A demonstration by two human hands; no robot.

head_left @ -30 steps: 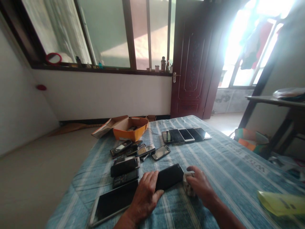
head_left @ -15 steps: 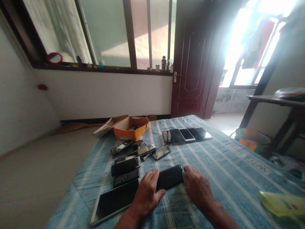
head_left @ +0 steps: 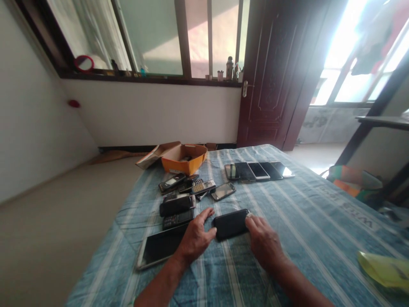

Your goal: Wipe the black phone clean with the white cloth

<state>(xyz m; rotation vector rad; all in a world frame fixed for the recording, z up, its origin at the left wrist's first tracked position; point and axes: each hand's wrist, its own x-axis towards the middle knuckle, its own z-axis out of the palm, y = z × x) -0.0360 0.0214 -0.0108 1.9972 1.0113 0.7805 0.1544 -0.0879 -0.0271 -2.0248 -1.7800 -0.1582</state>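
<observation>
A black smartphone (head_left: 231, 224) lies flat on the striped blue cloth between my hands. My left hand (head_left: 197, 235) is off its left end, thumb and fingers spread, the thumb tip close to the phone's edge. At the right end, my right hand (head_left: 264, 239) has its fingers curled together against the phone's corner. A small whitish bit shows at those fingertips, too small to name. Left of my left hand, partly behind it, is a white-framed tablet (head_left: 161, 248). Past it lie a keypad phone (head_left: 176, 219) and a dark phone (head_left: 177, 206).
Several older phones (head_left: 203, 186) are heaped before an open orange box (head_left: 187, 165). A grey-framed phone (head_left: 223, 192) lies beside them. Several smartphones (head_left: 258, 171) form a row farther back. A yellow packet (head_left: 385, 268) is at the right. A dark red door (head_left: 271, 81) stands behind.
My left hand has let go of the phone's left end and spread its fingers. My right hand stays at the right end. The whole view has shifted slightly.
</observation>
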